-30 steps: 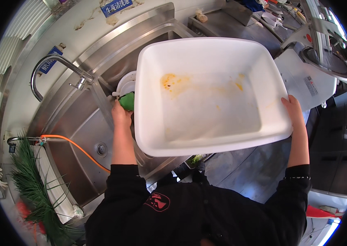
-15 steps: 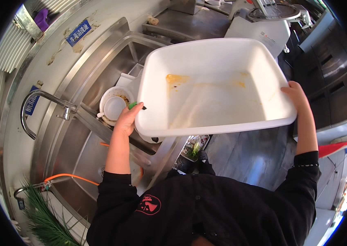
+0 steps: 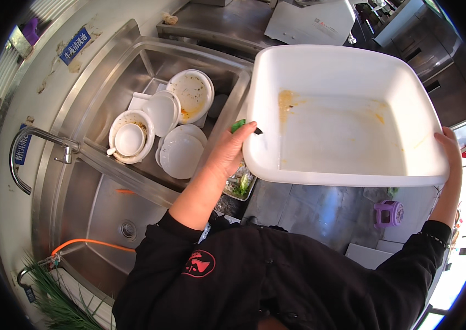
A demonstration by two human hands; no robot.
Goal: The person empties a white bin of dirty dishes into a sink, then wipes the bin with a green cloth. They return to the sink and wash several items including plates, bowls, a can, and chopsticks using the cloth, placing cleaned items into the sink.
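Observation:
A large white plastic tub (image 3: 343, 132) hangs in the air between my hands, tilted so that I see its inside, with orange-yellow grease stains on the bottom. My left hand (image 3: 227, 151) grips its left rim, thumb on top. A small green thing with a black tip (image 3: 238, 126) shows at that thumb; its kind is hard to make out. My right hand (image 3: 449, 148) is closed on the tub's right edge, its fingers partly hidden behind the wall. Left of the tub, dirty white bowls (image 3: 132, 129) and plates (image 3: 190, 96) lie in the steel sink (image 3: 113, 91).
A second basin (image 3: 101, 206) holds an orange hose (image 3: 87, 240), below a curved tap (image 3: 14, 159). Green leaves (image 3: 62, 297) lie at the lower left. A scrap bin (image 3: 241, 184) stands beside the sink; a purple stool (image 3: 388, 213) is on the floor. A white machine (image 3: 310, 25) stands behind.
The tub has moved right, away from over the sink, with both hands still on it. More plates and bowls in the sink now show. My view has shifted too.

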